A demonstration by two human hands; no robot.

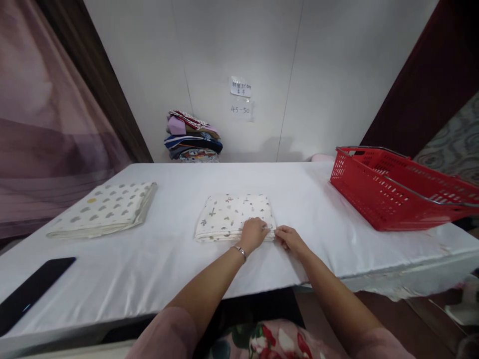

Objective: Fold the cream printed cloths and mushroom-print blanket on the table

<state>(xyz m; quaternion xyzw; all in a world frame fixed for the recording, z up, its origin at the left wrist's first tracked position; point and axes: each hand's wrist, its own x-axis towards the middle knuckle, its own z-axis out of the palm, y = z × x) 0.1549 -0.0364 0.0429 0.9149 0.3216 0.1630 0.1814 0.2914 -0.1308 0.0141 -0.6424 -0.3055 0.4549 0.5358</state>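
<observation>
Your folded cloth [229, 213] is white, scattered with small printed motifs in muted greens, greys and browns, one of them reddish. It lies flat in a layered rectangle, most of it to the left of and beyond your left grip [255, 233], which rests on its near right part. Its near right corner meets your right grip [290, 238]; stacked folds show along the edge nearest you.

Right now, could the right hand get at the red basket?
Probably yes: nothing appears to stand between the right hand and the red basket on that side. Its fingers are at the folded cloth's corner, though, so it would likely have to leave that first.
</observation>
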